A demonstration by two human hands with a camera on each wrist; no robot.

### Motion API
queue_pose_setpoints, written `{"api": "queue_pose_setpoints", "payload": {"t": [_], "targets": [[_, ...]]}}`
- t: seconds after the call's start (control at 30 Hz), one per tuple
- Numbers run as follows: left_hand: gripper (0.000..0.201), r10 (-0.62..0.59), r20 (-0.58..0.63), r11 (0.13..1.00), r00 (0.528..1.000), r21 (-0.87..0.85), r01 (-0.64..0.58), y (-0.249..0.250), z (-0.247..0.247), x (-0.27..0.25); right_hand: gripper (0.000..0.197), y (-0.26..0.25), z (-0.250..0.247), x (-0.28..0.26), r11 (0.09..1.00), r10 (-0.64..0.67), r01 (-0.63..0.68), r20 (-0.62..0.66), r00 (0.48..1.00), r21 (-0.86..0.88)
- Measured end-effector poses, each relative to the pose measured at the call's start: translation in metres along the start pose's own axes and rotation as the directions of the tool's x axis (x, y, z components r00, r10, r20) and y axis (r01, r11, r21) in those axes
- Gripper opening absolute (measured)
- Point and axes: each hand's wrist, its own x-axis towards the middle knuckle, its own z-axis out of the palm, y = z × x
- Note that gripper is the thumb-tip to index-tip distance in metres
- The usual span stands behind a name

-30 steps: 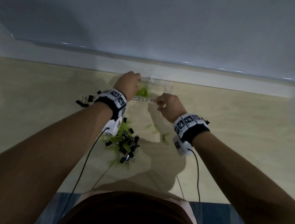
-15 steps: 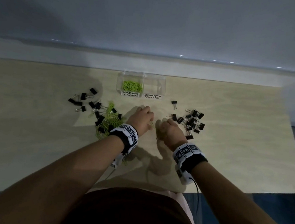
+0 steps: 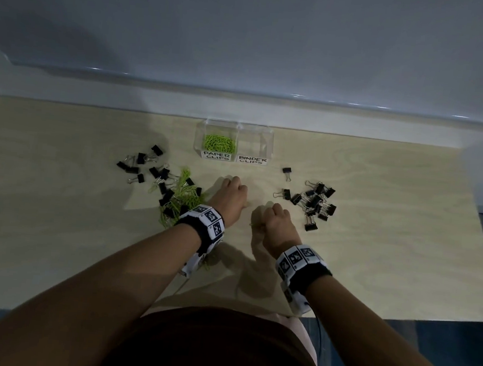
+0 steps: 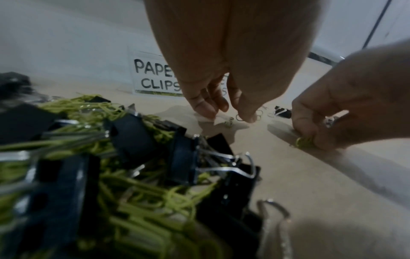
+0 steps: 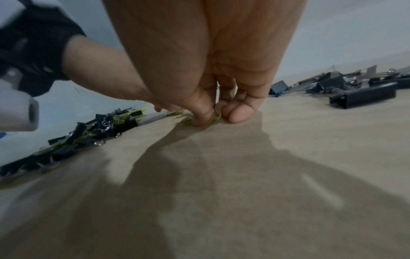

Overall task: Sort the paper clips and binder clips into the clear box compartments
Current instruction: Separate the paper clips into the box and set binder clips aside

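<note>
Overhead, hands (image 3: pixel 251 205) curled; wrist-close, right fingers (image 5: pixel 200 112) pinching green paper clips (image 5: pixel 213 119), left fingertips (image 4: pixel 205 109) empty.

Bare forearms. Each wrist wears a black band (image 3: pixel 201 232) carrying white tiles printed with black square markers (image 3: pixel 296 257), a white camera housing (image 5: pixel 15 105) beneath, thin black cable (image 3: pixel 319 327) trailing. Dark brown top (image 3: pixel 214 349).

The clear box (image 3: pixel 235 129) carries two labels: "PAPER CLIPS" (image 3: pixel 215 155) and "BINDER CLIPS" (image 3: pixel 252 160).
</note>
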Motion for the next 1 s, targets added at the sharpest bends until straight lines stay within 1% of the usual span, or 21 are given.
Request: {"api": "queue_pose_setpoints", "payload": {"t": [0.1, 0.2, 0.27, 0.33, 0.4, 0.47, 0.57, 0.63, 0.7, 0.77, 0.83, 0.93, 1.0], "targets": [[0.020, -0.126, -0.042, 0.990, 0.991, -0.070, 0.123, -0.003, -0.002, -0.004, 0.045, 0.000, 0.003, -0.001, 0.999, -0.030, 0.029, -0.016, 0.999, -0.020], [0.013, -0.163, -0.024, 0.982, 0.986, -0.102, 0.160, -0.001, 0.000, -0.008, 0.042, 0.001, 0.006, -0.002, 0.998, -0.048, 0.047, -0.032, 0.998, -0.028], [0.009, -0.195, -0.042, 0.973, 0.980, -0.132, 0.188, 0.002, 0.002, -0.008, 0.043, 0.001, 0.008, -0.002, 0.998, -0.053, 0.052, -0.039, 0.998, -0.022], [0.013, -0.253, -0.064, 0.955, 0.965, -0.176, 0.239, 0.004, 0.003, -0.007, 0.043, 0.001, 0.009, -0.002, 0.999, -0.048, 0.048, -0.047, 0.998, -0.014], [0.020, -0.308, -0.053, 0.932, 0.950, -0.215, 0.291, 0.005, 0.003, -0.006, 0.045, 0.000, 0.009, -0.002, 0.999, -0.041, 0.041, -0.054, 0.998, -0.003], [0.017, -0.332, -0.018, 0.922, 0.943, -0.218, 0.320, 0.008, 0.001, -0.003, 0.051, 0.001, 0.010, -0.001, 0.999, -0.040, 0.040, -0.052, 0.998, -0.003], [0.015, -0.322, 0.026, 0.935, 0.946, -0.147, 0.322, 0.014, -0.002, -0.002, 0.058, 0.001, 0.010, -0.001, 0.999, -0.053, 0.053, -0.060, 0.997, -0.005], [0.023, -0.289, 0.049, 0.955, 0.956, -0.060, 0.291, 0.018, -0.002, -0.004, 0.057, 0.001, 0.011, 0.000, 0.998, -0.062, 0.064, -0.086, 0.994, 0.023], [0.029, -0.201, 0.057, 0.978, 0.978, 0.061, 0.197, 0.021, -0.003, -0.007, 0.051, 0.000, 0.008, 0.002, 0.996, -0.075, 0.079, -0.092, 0.993, 0.044], [0.029, -0.098, 0.067, 0.986, 0.993, 0.141, 0.088, 0.020, -0.006, -0.012, 0.046, -0.001, -0.001, 0.010, 0.995, -0.068, 0.073, -0.079, 0.995, 0.066], [0.031, -0.079, 0.083, 0.990, 0.993, 0.121, 0.069, 0.012, -0.011, -0.013, 0.042, -0.006, -0.016, 0.024, 0.993, -0.028, 0.035, -0.071, 0.997, 0.109], [0.030, -0.118, 0.042, 0.993, 0.992, -0.008, 0.119, -0.004, -0.034, -0.012, 0.018, -0.027, -0.048, 0.053, 0.972, -0.021, 0.058, -0.162, 0.987, 0.226], [0.029, -0.144, -0.020, 0.987, 0.989, -0.077, 0.142, -0.017, -0.062, -0.007, 0.020, -0.046, -0.073, 0.077, 0.957, -0.051, 0.114, -0.232, 0.971, 0.267]]}}
